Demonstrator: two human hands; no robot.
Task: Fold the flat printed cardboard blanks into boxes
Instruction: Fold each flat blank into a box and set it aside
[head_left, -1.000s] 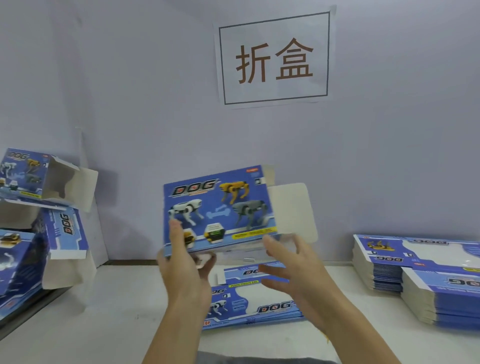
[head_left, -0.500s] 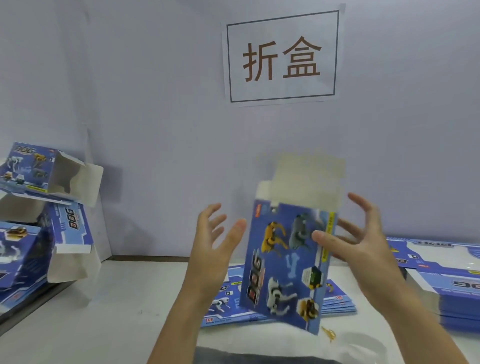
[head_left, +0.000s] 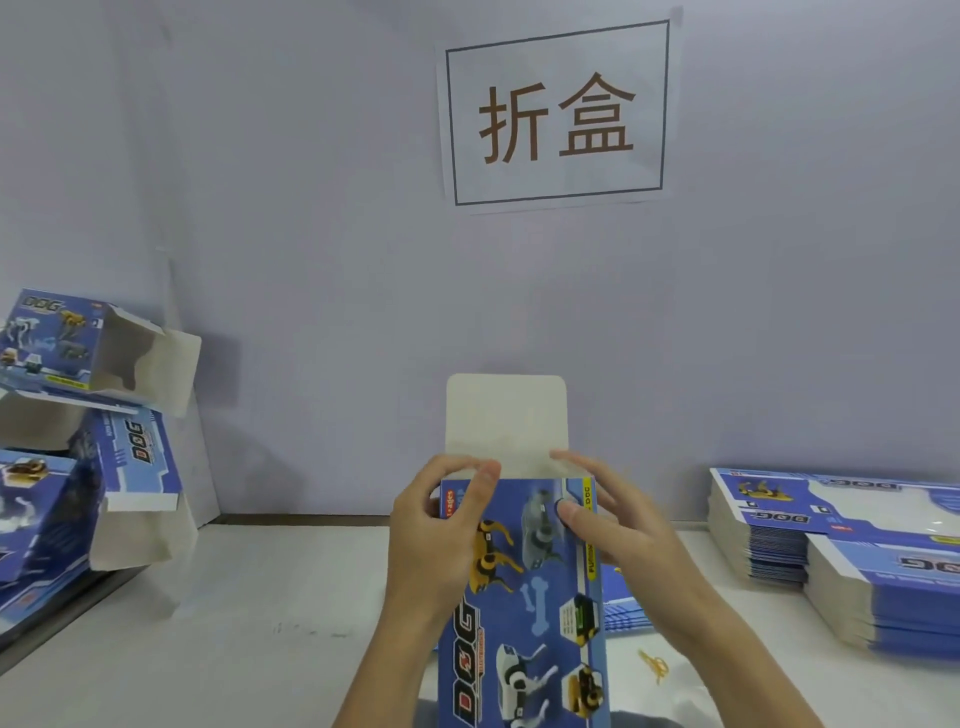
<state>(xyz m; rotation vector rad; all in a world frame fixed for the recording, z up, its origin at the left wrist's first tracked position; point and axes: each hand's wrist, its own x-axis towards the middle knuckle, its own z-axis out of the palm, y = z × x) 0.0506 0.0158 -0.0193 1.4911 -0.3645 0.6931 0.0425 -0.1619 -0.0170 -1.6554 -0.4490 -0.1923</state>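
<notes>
- Box (head_left: 524, 597) is now stood on end between the two hands, picture side to the camera; a second ago it was held flat and wide, then turned
- Its white flap (head_left: 506, 423) now sticks straight up at the top, not yet folded in, so the top end is likely to be closed next
- Left hand (head_left: 434, 540) is curled on the top left corner, with the thumb pressed on the front near the flap's fold; half a second ago it was open and off the box
- Right hand (head_left: 618, 530) is on the right edge, thumb laid on the front, fingers only a little bent
- Box bottom is cut off by the picture edge, so it cannot be told if that end is closed
- Back of the box and most fingertips are hidden
- Flat blanks (head_left: 841, 545) are stacked on the right; folded boxes (head_left: 67, 353) are piled on the left, partly cut off
</notes>
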